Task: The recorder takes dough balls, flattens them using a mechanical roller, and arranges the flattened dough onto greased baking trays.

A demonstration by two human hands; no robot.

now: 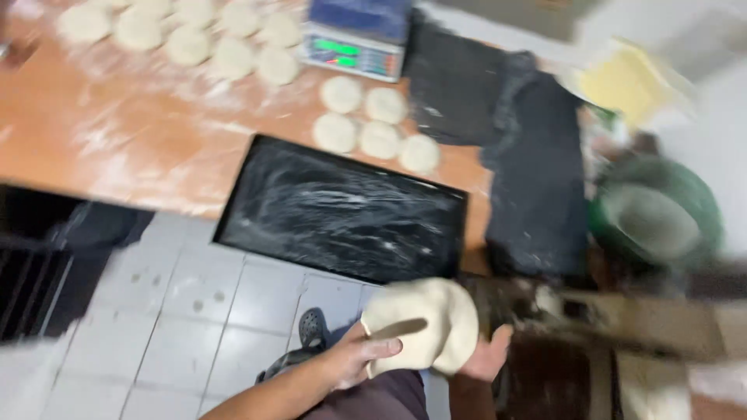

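Note:
A flattened round sheet of pale dough [424,323] hangs low in the picture, held between both my hands. My left hand [359,356] grips its left edge with a finger laid across its face. My right hand [486,356] supports it from behind on the right. Just above the dough lies a black greased baking tray [342,210], overhanging the edge of the floured wooden table [117,132]. Several flat dough rounds [377,124] sit on the table beyond the tray.
Several more dough balls [187,35] line the table's far left. A digital scale [358,39] stands at the back, black trays [537,171] and a green bowl [661,210] to the right. Grey floor tiles [194,311] and my shoe [313,327] lie below.

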